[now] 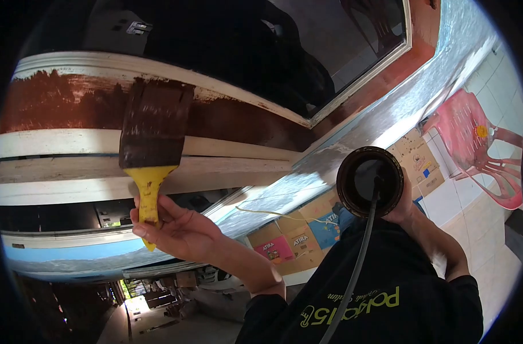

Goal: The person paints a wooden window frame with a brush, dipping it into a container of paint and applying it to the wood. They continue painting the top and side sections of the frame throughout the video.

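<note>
My left hand (184, 229) pinches the yellow handle of a wide paintbrush (152, 129). The brush points upward, its bristles coated in dark brown paint. Their tips lie against a wooden window frame (232, 121), along a strip partly covered in brown, with pale wood showing at the edges. Over on the right, my right hand (403, 200) grips a round, dark-rimmed paint can (369, 182) from its far side; most of those fingers are hidden behind it. Dark liquid shows inside the can. A grey cord (361, 258) runs up over my shirt to the can's opening.
Dark window glass (215, 51) reflects above the frame. A grey-blue wall (353, 132) runs diagonally beside it. Flattened cardboard (298, 243) covers part of the tiled floor (473, 229). A red plastic chair (473, 137) stands at right. A thin yellowish cord (273, 213) crosses near the wall.
</note>
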`<state>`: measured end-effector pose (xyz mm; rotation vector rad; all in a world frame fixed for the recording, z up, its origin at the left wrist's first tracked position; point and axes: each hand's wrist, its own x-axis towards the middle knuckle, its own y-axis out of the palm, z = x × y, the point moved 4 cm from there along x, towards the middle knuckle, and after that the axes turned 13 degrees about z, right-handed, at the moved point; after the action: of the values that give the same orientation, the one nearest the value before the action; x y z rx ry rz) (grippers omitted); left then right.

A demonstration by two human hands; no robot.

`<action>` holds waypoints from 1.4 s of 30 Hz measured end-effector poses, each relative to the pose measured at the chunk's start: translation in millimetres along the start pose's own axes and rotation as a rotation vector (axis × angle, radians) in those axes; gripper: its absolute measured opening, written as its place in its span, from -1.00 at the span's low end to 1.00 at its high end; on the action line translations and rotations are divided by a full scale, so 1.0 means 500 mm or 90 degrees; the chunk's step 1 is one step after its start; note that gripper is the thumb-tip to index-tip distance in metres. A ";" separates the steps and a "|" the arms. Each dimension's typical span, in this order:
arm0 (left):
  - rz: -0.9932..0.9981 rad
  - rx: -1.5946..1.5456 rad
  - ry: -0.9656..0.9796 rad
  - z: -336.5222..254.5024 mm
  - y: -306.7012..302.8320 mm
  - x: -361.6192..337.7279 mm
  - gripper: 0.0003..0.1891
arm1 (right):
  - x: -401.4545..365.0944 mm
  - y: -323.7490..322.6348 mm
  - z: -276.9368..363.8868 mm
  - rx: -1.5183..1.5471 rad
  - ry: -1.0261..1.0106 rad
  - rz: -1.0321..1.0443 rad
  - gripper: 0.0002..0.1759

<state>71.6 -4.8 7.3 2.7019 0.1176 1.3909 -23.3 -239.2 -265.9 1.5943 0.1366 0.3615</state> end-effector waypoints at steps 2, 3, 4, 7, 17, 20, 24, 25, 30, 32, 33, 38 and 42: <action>-0.011 -0.004 0.007 -0.001 -0.003 0.002 -0.54 | 0.000 -0.004 0.001 -0.004 -0.007 -0.013 -0.23; -0.016 -0.004 0.009 -0.002 -0.004 0.004 -0.53 | 0.002 -0.009 -0.001 -0.004 -0.013 -0.016 -0.23; -0.021 -0.002 0.011 -0.003 -0.006 0.006 -0.52 | 0.004 -0.011 -0.001 -0.003 -0.017 -0.019 -0.23; 0.040 -0.037 -0.002 0.004 -0.006 0.015 -0.51 | 0.003 -0.004 -0.001 0.004 0.003 -0.016 -0.23; -0.009 -0.011 -0.001 0.000 -0.007 0.012 -0.51 | 0.010 -0.005 -0.004 0.013 -0.004 -0.002 -0.25; 0.000 0.002 -0.012 0.003 -0.005 0.013 -0.50 | 0.011 -0.002 -0.004 0.011 0.004 0.006 -0.25; -0.022 0.018 -0.007 0.002 -0.026 0.004 -0.50 | 0.008 -0.002 -0.001 0.006 -0.003 0.018 -0.24; -0.029 0.027 -0.004 0.000 -0.029 0.003 -0.49 | 0.008 -0.003 -0.001 0.005 -0.001 0.019 -0.23; 0.014 -0.009 -0.021 0.009 -0.019 0.003 -0.48 | 0.011 0.004 -0.003 -0.005 0.017 -0.006 -0.22; 0.009 -0.002 -0.023 0.012 -0.021 0.001 -0.47 | 0.010 0.004 -0.002 -0.011 0.023 -0.011 -0.22; -0.007 0.005 -0.022 0.010 -0.024 -0.001 -0.48 | 0.009 0.003 -0.002 -0.010 0.022 -0.012 -0.22; -0.022 0.006 -0.016 0.004 -0.041 -0.010 -0.49 | 0.008 -0.004 0.001 0.001 0.001 -0.011 -0.24; 0.006 -0.019 -0.025 0.013 -0.026 -0.011 -0.50 | 0.012 0.000 -0.002 0.005 -0.002 -0.029 -0.28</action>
<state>73.4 6.9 -2.2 2.7070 0.0808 1.3302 -17.8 -236.3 -265.1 1.5963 0.1719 0.3241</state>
